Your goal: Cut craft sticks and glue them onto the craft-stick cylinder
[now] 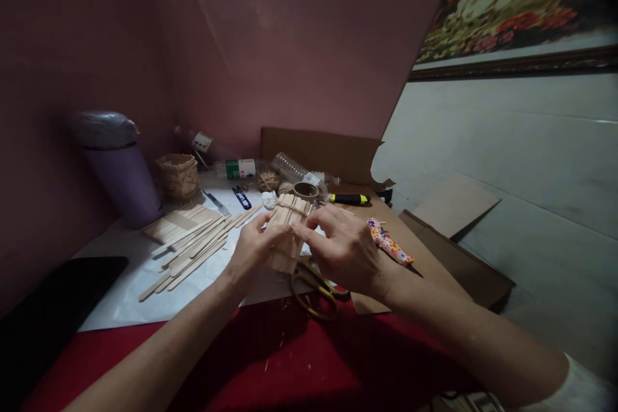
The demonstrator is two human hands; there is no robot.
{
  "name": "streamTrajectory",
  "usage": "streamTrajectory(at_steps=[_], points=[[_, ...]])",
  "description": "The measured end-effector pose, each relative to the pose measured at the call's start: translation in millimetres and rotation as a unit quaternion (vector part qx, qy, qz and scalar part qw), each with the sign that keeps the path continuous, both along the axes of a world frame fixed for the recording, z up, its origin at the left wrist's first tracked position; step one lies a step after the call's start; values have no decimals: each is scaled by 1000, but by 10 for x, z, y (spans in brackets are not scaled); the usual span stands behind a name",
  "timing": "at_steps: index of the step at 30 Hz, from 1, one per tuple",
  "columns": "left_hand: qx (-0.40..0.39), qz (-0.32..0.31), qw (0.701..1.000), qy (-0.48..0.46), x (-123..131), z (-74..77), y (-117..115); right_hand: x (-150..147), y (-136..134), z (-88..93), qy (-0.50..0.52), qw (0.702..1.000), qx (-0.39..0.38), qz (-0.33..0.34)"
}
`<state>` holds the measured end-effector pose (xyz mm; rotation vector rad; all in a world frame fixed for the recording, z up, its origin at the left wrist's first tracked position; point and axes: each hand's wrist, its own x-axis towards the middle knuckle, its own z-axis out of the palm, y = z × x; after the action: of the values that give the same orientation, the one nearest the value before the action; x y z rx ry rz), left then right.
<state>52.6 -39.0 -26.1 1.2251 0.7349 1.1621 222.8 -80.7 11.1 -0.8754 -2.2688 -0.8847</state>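
Between my hands stands a small holder of upright craft sticks (288,212), with twine (292,205) tied around it near the top. My left hand (252,246) grips its left side, thumb lying across the front. From the right, my right hand (345,246) closes on it, with thumb and bent index finger at the front face; its other fingers are partly hidden. Just below the holder lie scissors with gold-coloured handles (316,306), their blades partly covered by my right hand. Loose craft sticks (197,251) are spread to the left of my left hand.
A woven pot (177,177), a purple tumbler (120,170), plastic bottles (294,168), twine balls (268,180) and a tape roll (306,190) stand or lie behind. A yellow-black cutter (348,199) and a flowered item (389,241) lie right. Cardboard (425,264) borders the table.
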Motion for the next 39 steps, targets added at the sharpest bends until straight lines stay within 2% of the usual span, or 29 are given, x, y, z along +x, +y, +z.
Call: streamTrajectory(at_steps=[6,10,12,15,20,24,29,34,39], points=[[6,16,1000,18,-8,4,15,-19,-21,-11,26,999,-28,0],[-18,12,1000,13,-9,49,-1,31,-30,-3,132,985,-108,22],[-25,10,1000,12,-5,76,-20,47,-41,-1,175,977,-123,21],[-36,11,999,3,2,115,-52,41,-61,-21,156,980,-117,29],[-58,14,998,-31,4,164,-91,-3,-51,-95,100,992,-67,23],[-57,8,997,-46,6,138,-83,5,-39,-115,94,993,-67,12],[-52,-16,997,-58,16,74,-65,-18,-74,-117,152,983,-98,0],[-39,-27,996,-79,23,76,-78,-140,-78,-164,273,950,-149,-11],[-32,-21,995,-92,30,58,-57,-220,-60,-201,275,949,-155,1]])
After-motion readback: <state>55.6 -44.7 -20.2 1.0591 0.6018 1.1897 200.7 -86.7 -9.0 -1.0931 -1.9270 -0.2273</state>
